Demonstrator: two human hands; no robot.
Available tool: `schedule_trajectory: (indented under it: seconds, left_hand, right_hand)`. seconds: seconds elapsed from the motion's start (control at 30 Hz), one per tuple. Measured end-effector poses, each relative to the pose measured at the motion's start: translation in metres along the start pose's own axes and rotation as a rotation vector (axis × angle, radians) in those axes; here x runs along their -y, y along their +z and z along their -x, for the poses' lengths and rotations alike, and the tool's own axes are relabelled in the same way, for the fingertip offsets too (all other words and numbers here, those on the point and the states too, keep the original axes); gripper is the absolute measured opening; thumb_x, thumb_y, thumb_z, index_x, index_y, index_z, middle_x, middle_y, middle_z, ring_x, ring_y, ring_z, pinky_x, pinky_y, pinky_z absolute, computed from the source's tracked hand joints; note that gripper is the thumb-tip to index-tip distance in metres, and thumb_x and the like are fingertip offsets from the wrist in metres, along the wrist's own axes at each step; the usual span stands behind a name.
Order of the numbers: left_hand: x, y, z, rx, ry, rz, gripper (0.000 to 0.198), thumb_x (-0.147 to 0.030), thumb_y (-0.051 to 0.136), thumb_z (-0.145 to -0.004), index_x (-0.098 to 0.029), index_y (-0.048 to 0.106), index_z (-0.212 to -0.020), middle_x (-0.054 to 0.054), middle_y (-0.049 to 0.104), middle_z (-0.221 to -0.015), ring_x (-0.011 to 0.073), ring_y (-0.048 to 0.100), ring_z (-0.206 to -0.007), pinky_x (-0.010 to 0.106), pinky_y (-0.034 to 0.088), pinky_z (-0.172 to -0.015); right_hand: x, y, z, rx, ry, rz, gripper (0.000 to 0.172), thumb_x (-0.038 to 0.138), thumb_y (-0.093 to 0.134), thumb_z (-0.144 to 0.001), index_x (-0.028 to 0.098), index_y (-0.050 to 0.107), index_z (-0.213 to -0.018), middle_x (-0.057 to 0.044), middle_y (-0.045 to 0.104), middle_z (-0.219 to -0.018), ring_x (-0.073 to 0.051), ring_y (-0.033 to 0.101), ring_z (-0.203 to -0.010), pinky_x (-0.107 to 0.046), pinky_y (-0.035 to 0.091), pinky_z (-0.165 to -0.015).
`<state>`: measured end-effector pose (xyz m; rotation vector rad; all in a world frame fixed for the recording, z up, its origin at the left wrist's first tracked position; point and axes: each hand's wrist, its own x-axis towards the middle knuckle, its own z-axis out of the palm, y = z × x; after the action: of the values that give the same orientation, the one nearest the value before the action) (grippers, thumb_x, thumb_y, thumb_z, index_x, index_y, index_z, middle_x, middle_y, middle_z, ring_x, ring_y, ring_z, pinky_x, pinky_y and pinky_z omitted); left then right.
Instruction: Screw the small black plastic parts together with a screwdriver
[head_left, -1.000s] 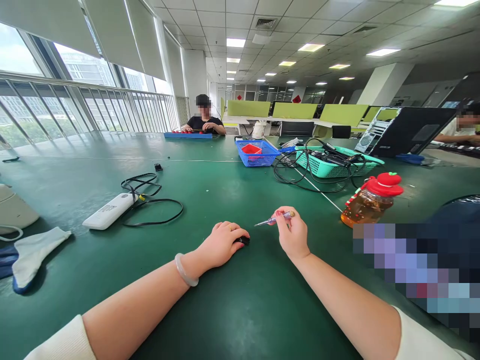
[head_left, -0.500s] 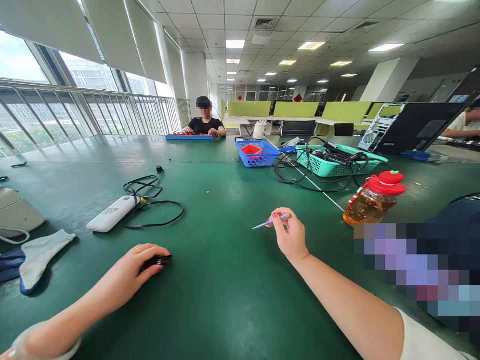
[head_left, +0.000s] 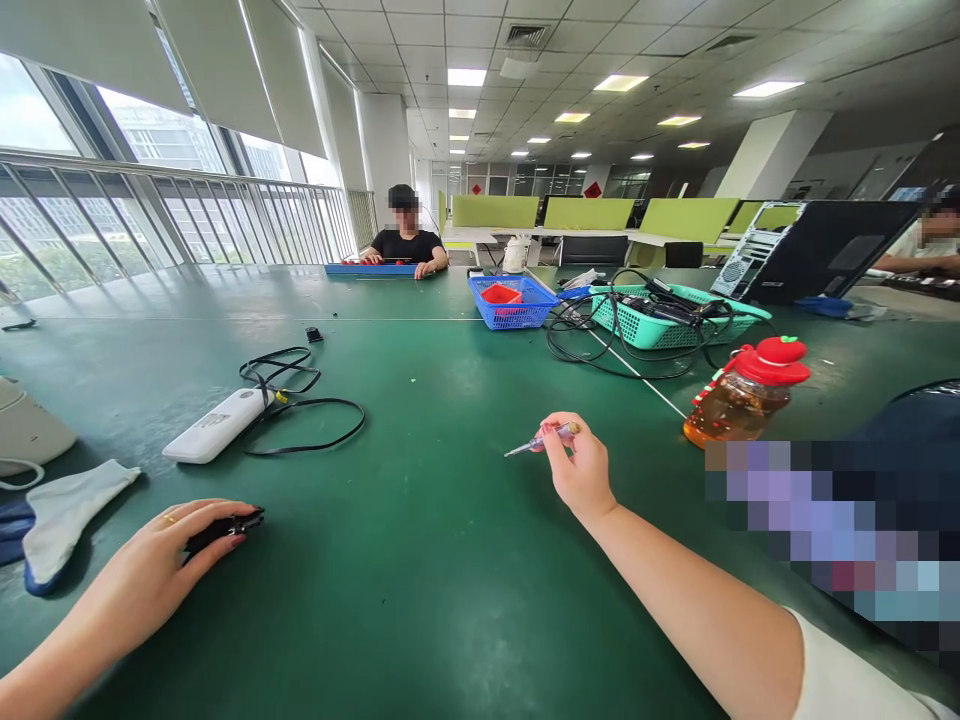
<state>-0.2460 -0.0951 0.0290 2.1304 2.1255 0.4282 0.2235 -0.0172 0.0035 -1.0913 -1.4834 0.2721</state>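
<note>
At the far left, partly cut off by the frame, a beige object stands on the green table, with a white-and-blue glove lying just in front of it. Right of the glove, the left hand has its grip curled around a small black object, thumb on the near side, fingers over the top. Beyond that hand lies a white device, a black cable looping beside it. Farther back, a co-worker sits behind a blue tray. Next comes a blue basket containing a red container. Nearer, the right hand pinches a slim screwdriver by its handle, grip closed on it, the tip pointing left and slightly down. Behind that hand is a teal basket heaped with black cables; to its right, a red-lidded bottle of amber liquid leans at a tilt.
</note>
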Motion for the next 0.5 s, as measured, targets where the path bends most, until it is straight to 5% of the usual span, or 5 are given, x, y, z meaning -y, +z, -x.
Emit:
schedule_trajectory:
  seconds: [0.23, 0.5]
  left_hand:
    - [-0.011, 0.009, 0.000, 0.117, 0.194, 0.043, 0.049, -0.068, 0.048, -0.082, -0.033, 0.071, -0.108, -0.001, 0.070, -0.119, 0.0214, 0.065, -0.107, 0.029, 0.051, -0.096]
    - [0.012, -0.001, -0.006, 0.095, 0.029, 0.017, 0.047, -0.063, 0.050, -0.082, -0.030, 0.068, -0.110, -0.002, 0.071, -0.117, 0.0232, 0.065, -0.105, 0.032, 0.050, -0.094]
  right_hand:
    - [0.001, 0.000, 0.001, 0.012, -0.028, 0.022, 0.018, 0.037, 0.049, -0.094, 0.022, 0.058, -0.088, -0.002, 0.066, -0.077, -0.016, 0.068, -0.064, -0.026, 0.055, -0.059]
    - [0.004, -0.001, 0.000, 0.032, -0.050, 0.039, 0.018, 0.037, 0.048, -0.094, 0.023, 0.056, -0.087, -0.002, 0.067, -0.075, -0.016, 0.067, -0.064, -0.029, 0.055, -0.063]
